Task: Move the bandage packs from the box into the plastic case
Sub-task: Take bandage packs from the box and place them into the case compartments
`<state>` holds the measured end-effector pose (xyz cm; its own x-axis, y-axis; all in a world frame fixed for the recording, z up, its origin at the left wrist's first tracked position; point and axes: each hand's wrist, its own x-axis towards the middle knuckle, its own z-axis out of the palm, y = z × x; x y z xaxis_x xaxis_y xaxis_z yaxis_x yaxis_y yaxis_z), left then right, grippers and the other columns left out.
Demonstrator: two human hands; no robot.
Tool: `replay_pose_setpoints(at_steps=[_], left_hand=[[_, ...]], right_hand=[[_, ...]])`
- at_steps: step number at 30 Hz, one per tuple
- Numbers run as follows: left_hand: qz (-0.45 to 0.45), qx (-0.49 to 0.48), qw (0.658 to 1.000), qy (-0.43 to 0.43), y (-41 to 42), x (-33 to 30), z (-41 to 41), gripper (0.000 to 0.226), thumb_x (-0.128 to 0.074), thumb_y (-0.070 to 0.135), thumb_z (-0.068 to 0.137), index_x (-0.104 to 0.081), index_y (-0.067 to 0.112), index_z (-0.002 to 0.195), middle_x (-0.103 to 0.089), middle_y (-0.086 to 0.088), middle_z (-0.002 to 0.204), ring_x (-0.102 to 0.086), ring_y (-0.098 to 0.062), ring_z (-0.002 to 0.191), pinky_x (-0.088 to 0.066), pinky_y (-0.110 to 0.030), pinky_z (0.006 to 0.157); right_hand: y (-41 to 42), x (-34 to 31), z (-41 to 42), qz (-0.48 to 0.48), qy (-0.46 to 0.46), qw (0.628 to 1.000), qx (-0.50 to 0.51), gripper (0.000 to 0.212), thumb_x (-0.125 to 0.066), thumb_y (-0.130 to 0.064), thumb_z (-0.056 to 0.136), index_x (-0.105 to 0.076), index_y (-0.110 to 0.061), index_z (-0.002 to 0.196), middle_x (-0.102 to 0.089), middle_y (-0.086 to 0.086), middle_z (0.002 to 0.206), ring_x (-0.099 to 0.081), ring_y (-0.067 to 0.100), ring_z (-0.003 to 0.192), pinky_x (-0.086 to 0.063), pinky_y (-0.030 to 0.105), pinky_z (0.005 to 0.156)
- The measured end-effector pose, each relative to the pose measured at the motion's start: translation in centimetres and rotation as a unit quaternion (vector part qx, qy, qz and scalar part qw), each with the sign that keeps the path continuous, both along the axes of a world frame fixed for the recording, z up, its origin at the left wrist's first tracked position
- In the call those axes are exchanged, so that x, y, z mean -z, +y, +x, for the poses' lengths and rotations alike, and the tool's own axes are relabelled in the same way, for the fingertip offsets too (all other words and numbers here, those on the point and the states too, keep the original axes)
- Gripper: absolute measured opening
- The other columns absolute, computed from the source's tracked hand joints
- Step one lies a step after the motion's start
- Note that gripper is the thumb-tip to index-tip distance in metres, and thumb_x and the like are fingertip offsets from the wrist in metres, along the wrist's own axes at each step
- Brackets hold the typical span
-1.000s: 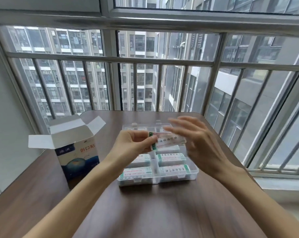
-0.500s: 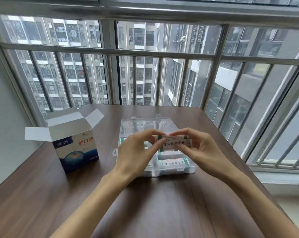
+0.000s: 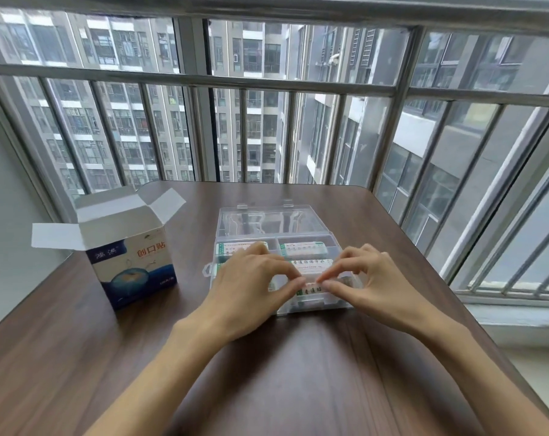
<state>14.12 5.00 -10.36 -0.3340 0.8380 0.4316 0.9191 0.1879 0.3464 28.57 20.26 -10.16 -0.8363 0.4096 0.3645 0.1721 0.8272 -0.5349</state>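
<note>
A clear plastic case lies open on the table, its compartments holding several white bandage packs with green ends. Both hands are down at the near right compartment. My left hand and my right hand pinch one bandage pack between thumb and forefinger, low in that compartment. My hands hide the near left compartments. A white and blue cardboard box stands to the left with its top flaps open; its inside is not visible.
The brown wooden table ends at a barred window at the back and right. A pale wall closes the left side. Bare tabletop stretches in front of the case and the box.
Both hands have lowered the bandage pack from above the case down into the near right compartment. The camera has tilted down a little.
</note>
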Motion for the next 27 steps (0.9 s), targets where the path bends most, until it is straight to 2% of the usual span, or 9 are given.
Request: replay_pose_setpoints(at_steps=[2,5,8,10,13,16,20,24,27], left_hand=[[0.002,0.028,1.000,0.009,0.0,0.4,-0.1,0.025,-0.052,0.052,0.091,-0.071,0.037,0.096,-0.066,0.022,0.089,-0.043,-0.004,0.087,-0.035,-0.022,0.072],[0.017,0.023,0.999,0.018,0.2,0.5,-0.1,0.019,-0.057,0.045,0.089,-0.071,0.038,0.100,-0.067,0.023,0.091,-0.040,-0.002,0.085,-0.033,-0.019,0.073],[0.018,0.004,1.000,-0.001,0.3,0.5,0.0,0.020,-0.057,0.047,0.087,-0.071,0.040,0.099,-0.067,0.017,0.092,-0.041,-0.003,0.089,-0.040,-0.026,0.079],[0.001,-0.007,1.000,-0.024,0.5,0.3,0.2,0.022,-0.056,0.049,0.087,-0.070,0.043,0.102,-0.058,0.011,0.086,-0.046,-0.005,0.093,-0.040,-0.027,0.081],[-0.020,-0.010,0.999,-0.033,0.4,0.0,0.4,0.023,-0.055,0.046,0.088,-0.070,0.040,0.105,-0.047,0.009,0.078,-0.045,-0.005,0.094,-0.037,-0.027,0.079],[-0.037,-0.003,0.998,-0.041,0.5,-0.4,0.2,0.024,-0.056,0.046,0.087,-0.071,0.038,0.103,-0.049,0.008,0.078,-0.047,-0.007,0.096,-0.038,-0.028,0.076],[-0.102,0.014,0.994,-0.035,1.0,-1.3,-0.4,0.024,-0.057,0.051,0.087,-0.072,0.039,0.101,-0.049,0.005,0.083,-0.046,-0.007,0.093,-0.036,-0.026,0.075],[-0.162,0.066,0.984,-0.007,1.4,-2.6,-1.2,0.024,-0.057,0.049,0.090,-0.070,0.037,0.106,-0.045,0.009,0.085,-0.038,-0.001,0.088,-0.034,-0.023,0.077],[-0.190,0.091,0.977,0.006,1.5,-2.9,-1.3,0.023,-0.051,0.044,0.093,-0.067,0.040,0.109,-0.047,0.010,0.087,-0.038,-0.001,0.090,-0.036,-0.025,0.082]], right_hand=[[-0.1,-0.1,0.1,0.019,-0.018,1.000,-0.009,0.005,-0.072,-0.038,0.078,-0.074,-0.043,0.077,-0.056,-0.018,0.082,-0.045,0.004,0.089,-0.029,0.019,0.085],[-0.4,-0.4,0.0,0.013,-0.061,0.998,-0.023,0.016,-0.067,-0.028,0.084,-0.074,-0.043,0.083,-0.053,-0.016,0.085,-0.042,0.004,0.093,-0.024,0.014,0.089],[-0.7,-0.7,-0.4,-0.020,-0.080,0.996,-0.027,0.024,-0.064,-0.022,0.085,-0.073,-0.044,0.083,-0.056,-0.025,0.078,-0.044,0.004,0.084,-0.030,0.017,0.081],[-0.5,-0.9,-0.6,-0.039,-0.079,0.996,-0.023,0.023,-0.065,-0.020,0.083,-0.075,-0.041,0.083,-0.058,-0.031,0.069,-0.046,0.004,0.076,-0.036,0.014,0.071],[-0.3,-1.5,-0.7,-0.064,-0.064,0.995,-0.032,0.015,-0.071,-0.018,0.080,-0.076,-0.031,0.087,-0.061,-0.022,0.060,-0.049,0.000,0.060,-0.036,0.011,0.057],[0.4,-2.8,-0.6,-0.067,-0.073,0.994,-0.040,0.006,-0.074,-0.025,0.079,-0.077,-0.028,0.084,-0.064,-0.012,0.063,-0.048,-0.001,0.056,-0.037,0.011,0.055],[1.5,-5.3,-1.0,-0.013,-0.196,0.977,-0.089,0.014,-0.070,-0.040,0.079,-0.077,-0.031,0.086,-0.066,-0.014,0.071,-0.049,0.002,0.062,-0.039,0.016,0.057],[1.3,-6.7,-1.3,0.010,-0.279,0.951,-0.131,0.013,-0.064,-0.032,0.088,-0.075,-0.029,0.093,-0.072,-0.016,0.082,-0.060,-0.002,0.075,-0.040,0.009,0.065],[1.4,-6.8,-1.0,0.062,-0.327,0.934,-0.130,0.011,-0.065,-0.032,0.086,-0.074,-0.031,0.093,-0.068,-0.020,0.083,-0.060,0.000,0.081,-0.045,0.015,0.072]])
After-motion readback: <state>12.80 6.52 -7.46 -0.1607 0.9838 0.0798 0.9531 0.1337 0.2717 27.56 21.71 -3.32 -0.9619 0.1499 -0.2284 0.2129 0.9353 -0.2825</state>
